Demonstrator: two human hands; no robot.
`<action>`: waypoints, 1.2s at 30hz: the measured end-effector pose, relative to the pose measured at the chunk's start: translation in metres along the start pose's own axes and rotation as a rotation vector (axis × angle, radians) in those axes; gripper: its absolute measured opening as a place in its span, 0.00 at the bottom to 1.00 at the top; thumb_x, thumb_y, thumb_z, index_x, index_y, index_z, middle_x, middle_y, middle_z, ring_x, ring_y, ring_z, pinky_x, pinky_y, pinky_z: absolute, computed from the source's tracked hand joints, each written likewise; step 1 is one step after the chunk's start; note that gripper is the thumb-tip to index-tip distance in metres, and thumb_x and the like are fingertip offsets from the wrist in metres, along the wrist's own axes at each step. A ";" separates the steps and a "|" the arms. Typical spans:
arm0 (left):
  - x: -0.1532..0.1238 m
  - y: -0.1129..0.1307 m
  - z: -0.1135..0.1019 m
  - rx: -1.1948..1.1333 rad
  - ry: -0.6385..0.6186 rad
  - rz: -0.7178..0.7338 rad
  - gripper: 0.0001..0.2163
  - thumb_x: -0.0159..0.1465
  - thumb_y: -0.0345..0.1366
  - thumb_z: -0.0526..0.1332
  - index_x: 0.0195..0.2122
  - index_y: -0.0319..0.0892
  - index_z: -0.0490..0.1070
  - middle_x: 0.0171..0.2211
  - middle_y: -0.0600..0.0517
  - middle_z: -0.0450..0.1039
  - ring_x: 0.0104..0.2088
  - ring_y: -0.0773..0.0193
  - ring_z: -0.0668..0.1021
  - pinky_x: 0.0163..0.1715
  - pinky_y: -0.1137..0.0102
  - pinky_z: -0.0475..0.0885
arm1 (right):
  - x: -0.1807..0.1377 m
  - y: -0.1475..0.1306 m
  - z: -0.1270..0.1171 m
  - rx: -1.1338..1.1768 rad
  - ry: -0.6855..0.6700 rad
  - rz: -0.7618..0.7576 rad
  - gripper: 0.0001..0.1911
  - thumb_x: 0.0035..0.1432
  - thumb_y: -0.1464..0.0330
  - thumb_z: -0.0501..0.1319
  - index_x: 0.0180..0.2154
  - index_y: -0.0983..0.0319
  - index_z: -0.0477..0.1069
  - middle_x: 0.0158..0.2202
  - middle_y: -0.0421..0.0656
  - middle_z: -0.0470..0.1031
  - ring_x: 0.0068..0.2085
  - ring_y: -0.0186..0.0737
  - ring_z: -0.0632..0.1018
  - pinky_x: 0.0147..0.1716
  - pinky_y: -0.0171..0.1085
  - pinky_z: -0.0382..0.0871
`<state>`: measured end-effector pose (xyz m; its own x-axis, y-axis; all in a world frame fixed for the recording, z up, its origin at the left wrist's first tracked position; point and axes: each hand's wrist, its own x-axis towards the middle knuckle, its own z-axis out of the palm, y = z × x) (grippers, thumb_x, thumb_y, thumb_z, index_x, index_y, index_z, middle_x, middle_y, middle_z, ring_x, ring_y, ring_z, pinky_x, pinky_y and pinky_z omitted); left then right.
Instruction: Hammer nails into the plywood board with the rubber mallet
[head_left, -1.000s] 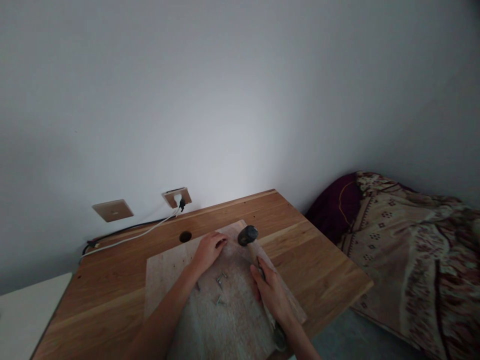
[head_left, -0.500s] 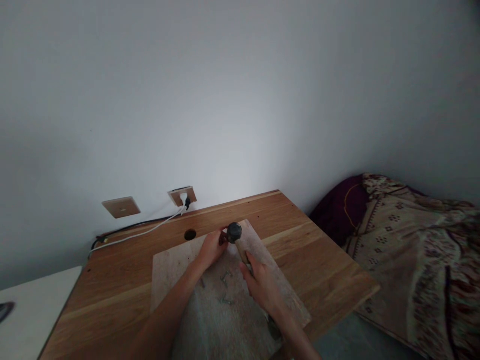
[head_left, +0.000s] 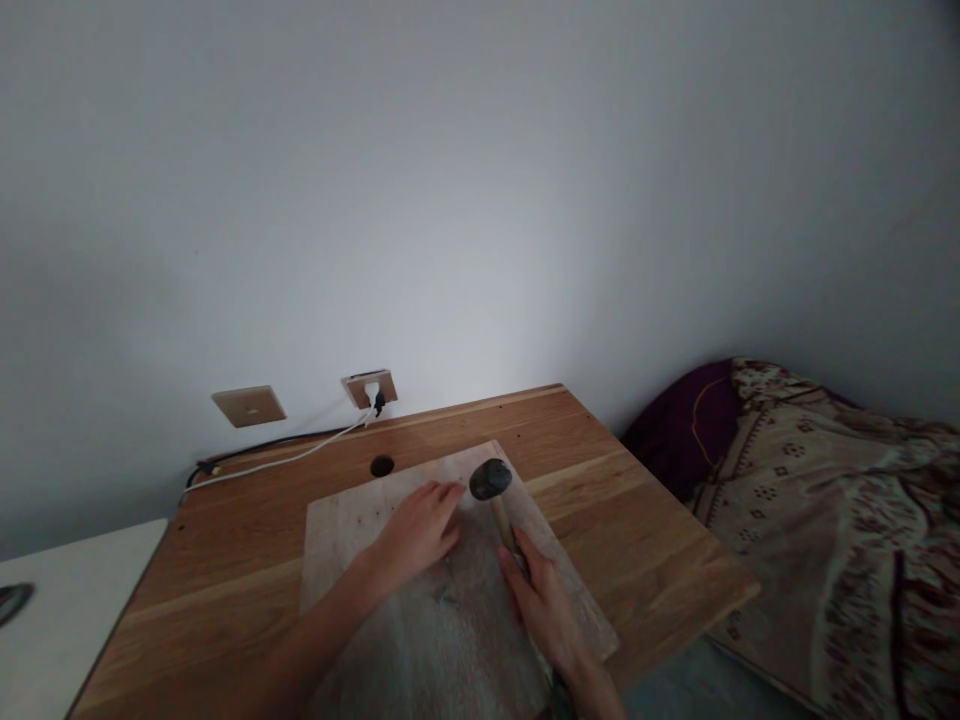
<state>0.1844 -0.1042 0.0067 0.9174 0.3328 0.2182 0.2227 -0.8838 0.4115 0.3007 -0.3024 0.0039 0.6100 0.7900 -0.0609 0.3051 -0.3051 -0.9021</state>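
A pale wooden board (head_left: 480, 640) lies on the brown wooden table. My right hand (head_left: 540, 595) is wrapped round the light handle of a hammer (head_left: 491, 480), whose dark, rounded head hovers over the far right part of the board. Just left of that head is my left hand (head_left: 420, 525), low over the board, with thumb and fingers apart and nothing visible in them. Small metal nails (head_left: 446, 597) lie loose on the board below my left hand; the hand and forearm hide part of the surface. Small dark spots dot the board's far left area.
The table (head_left: 637, 520) meets a plain wall and has a round cable hole (head_left: 382, 466). A white cable (head_left: 292, 460) runs along its back to a wall socket (head_left: 371, 388). A white surface (head_left: 82, 590) stands at left, patterned bedding (head_left: 802, 520) at right.
My left hand has come away from its pinch beside the hammer head, its fingers loosening as it moves nearer me. The hammer has shifted slightly right and nearer, its head turned.
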 end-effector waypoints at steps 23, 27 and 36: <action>-0.021 0.039 -0.003 0.386 -0.152 0.087 0.09 0.65 0.23 0.60 0.42 0.40 0.76 0.42 0.44 0.79 0.45 0.51 0.80 0.49 0.57 0.74 | -0.003 0.009 0.001 0.135 -0.058 0.061 0.24 0.67 0.46 0.53 0.44 0.61 0.70 0.16 0.33 0.63 0.16 0.37 0.66 0.15 0.35 0.58; -0.007 0.015 -0.009 0.065 -0.025 -0.106 0.10 0.63 0.22 0.59 0.40 0.41 0.77 0.43 0.46 0.77 0.43 0.56 0.80 0.46 0.63 0.75 | -0.003 0.007 -0.001 0.123 -0.062 0.050 0.23 0.68 0.47 0.53 0.42 0.60 0.69 0.16 0.34 0.64 0.17 0.38 0.67 0.16 0.35 0.59; 0.023 -0.030 -0.007 -0.245 0.131 -0.246 0.14 0.59 0.18 0.59 0.42 0.40 0.78 0.37 0.49 0.79 0.35 0.62 0.80 0.40 0.68 0.73 | -0.002 0.010 0.001 0.136 -0.077 0.058 0.24 0.68 0.46 0.52 0.44 0.60 0.69 0.17 0.34 0.65 0.16 0.37 0.67 0.16 0.35 0.59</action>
<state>0.1967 -0.0681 0.0058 0.7926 0.5788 0.1917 0.3308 -0.6723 0.6622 0.3017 -0.3069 -0.0051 0.5643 0.8131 -0.1428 0.1655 -0.2810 -0.9453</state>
